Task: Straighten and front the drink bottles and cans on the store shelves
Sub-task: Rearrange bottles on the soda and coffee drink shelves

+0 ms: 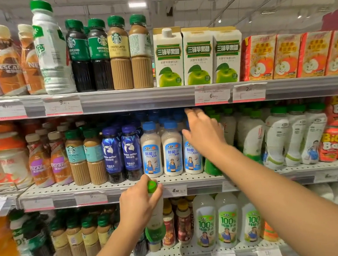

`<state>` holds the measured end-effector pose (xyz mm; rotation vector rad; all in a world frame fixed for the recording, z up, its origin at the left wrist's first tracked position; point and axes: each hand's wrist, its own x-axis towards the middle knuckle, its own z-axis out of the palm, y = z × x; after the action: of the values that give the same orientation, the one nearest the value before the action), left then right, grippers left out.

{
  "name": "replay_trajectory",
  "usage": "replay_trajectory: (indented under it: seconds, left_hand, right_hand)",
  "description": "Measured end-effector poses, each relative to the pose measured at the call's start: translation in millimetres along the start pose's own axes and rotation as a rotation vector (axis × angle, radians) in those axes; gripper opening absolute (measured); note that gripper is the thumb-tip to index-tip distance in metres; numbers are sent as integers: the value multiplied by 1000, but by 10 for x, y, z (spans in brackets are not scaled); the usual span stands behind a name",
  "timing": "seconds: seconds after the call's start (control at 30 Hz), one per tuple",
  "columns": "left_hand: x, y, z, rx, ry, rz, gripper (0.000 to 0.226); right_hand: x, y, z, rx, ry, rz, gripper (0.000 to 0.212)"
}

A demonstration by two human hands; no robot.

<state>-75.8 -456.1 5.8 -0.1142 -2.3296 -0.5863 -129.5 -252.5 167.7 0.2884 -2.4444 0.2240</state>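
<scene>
Reaching into middle shelf point(115, 186): right hand point(204, 133) spread loose, empty, at blue-capped bottles point(171, 146); left hand point(140, 203) grasps green-capped bottle point(155, 214). Clear slot first, labels forward.

Bottles point(151, 151) are being carried on the perforated middle shelf point(111, 187); cartons point(197, 57) are being held on the top shelf point(139, 98).

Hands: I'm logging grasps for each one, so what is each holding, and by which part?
The left hand grips a green-capped bottle round its neck, just below the cap. The right hand holds nothing; its fingers reach open toward the blue-capped bottles.
</scene>
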Motion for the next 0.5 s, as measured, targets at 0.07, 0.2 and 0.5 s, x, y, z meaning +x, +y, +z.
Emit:
replay_trajectory:
  seconds: [0.07, 0.2, 0.5]
  left_hand:
    - [-8, 2, 3, 2, 4, -6, 47]
    - [-14, 19, 4, 9, 19, -10, 47]
    - [11, 45, -40, 21, -20, -23, 33]
  right_hand:
    - [95, 74, -59, -45, -102, 32, 50]
    - [169, 78, -31, -72, -146, -7, 31]
    - [-31, 248, 56, 155, 107, -74, 37]
